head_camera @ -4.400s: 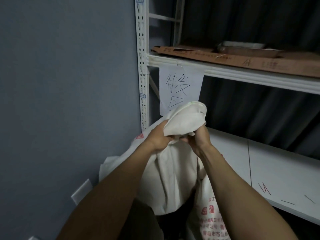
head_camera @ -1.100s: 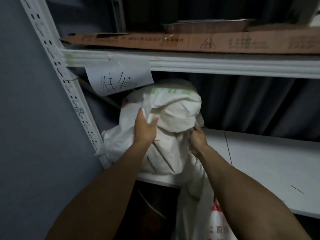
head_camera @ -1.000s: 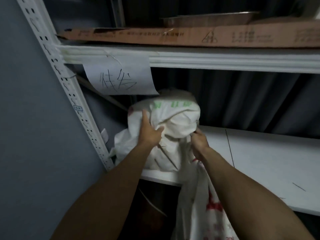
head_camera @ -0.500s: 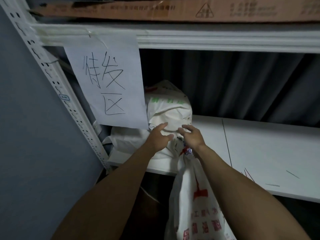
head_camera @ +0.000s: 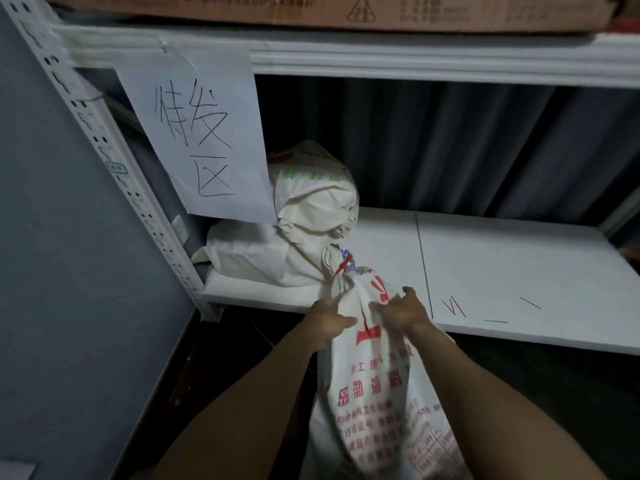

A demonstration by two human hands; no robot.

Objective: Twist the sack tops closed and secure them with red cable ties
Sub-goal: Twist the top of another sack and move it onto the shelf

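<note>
Gripping the printed sack just under its gathered neck, both hands have their fingers curled into the cloth. The left hand holds the left shoulder of the sack and the right hand bunches the fabric on the right, the two close together with a fold of cloth between them. The sack hangs in front of the shelf, below its front edge and towards its left end, and only the twisted top reaches up over that edge. A red cable tie is cinched round the neck, so the twisting and tying look done for this sack.

A second white sack lies at the shelf's back left corner, partly behind a handwritten paper sign that hangs from the beam above. Whether that sack has a tie cannot be seen.

The step in hand looks like handling the closed sack, either testing the tie with a pull or getting hold to lift it. If it goes up onto the shelf, the next move calls for a firm two-handed lift by the body of the sack, not by the neck, so the tie is not dragged off. The bulk must also clear the front edge and land beside the other sack. Thin red strokes near the front edge may be spare ties or only marks.
</note>
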